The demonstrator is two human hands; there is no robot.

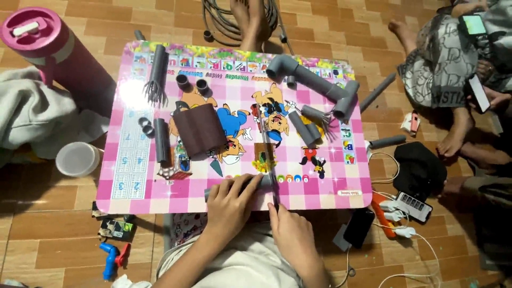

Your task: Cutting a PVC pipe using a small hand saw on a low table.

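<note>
While pressed flat across the near edge of the pink checked table [133,202], left hand [230,201] clamps down on a short grey pipe piece [262,182], fingers curled over the top of it. Right hand [288,230] just beside, closed round the handle end of a thin hacksaw blade [268,160] running away across the pipe toward the middle of the table. Pipe itself plain grey, lying sideways along the near edge, mostly buried under the left fingers, so only the two ends peeking out. Can't tell how deep the blade sits in it, too blurry at the crossing.

Bit further back on the table: a dark brown sheet [199,129], looks like sandpaper, curled a little; a grey tube with slit, fanned-out end [157,72] at far left; two short pipe rings [192,83] standing on end; a long pipe with elbow joints [314,82] at far right.

Off the table: a clear plastic cup [78,158] on the left floor, a pink lidded bottle [50,45] in the far left corner, cut off by the frame. On the right, a phone [359,226] and white charger cables [416,250]. Another person [453,58] sitting far right, only partly in frame.
</note>
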